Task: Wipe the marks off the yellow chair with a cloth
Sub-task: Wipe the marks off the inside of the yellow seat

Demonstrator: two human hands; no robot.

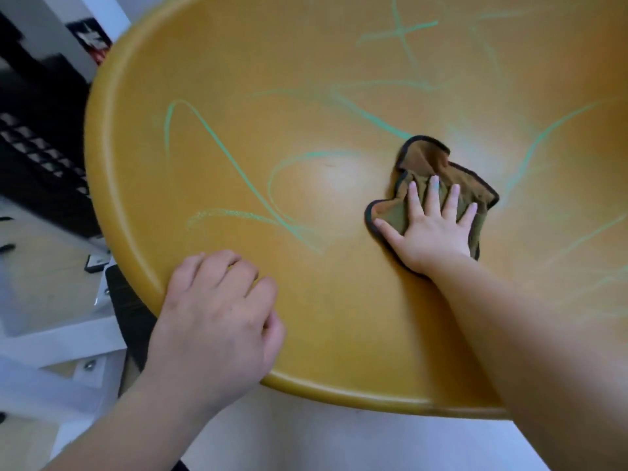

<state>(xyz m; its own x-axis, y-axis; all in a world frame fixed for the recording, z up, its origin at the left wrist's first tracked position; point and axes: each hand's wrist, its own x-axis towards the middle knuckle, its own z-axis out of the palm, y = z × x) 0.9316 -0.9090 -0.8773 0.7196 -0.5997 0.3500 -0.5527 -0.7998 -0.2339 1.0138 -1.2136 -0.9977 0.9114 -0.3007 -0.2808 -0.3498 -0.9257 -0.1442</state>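
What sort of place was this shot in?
Indoors, probably an office or workroom, though little of it shows. Left of the yellow chair there is a dark keyboard-like grid of keys, and below it a white bolted frame over a tan floor.

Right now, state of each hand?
Left hand: fingers curled, holding nothing, resting on the yellow chair rim.
Right hand: open, flat, pressing the cloth.

The yellow chair [238,79] is cut off at the top and right edges.
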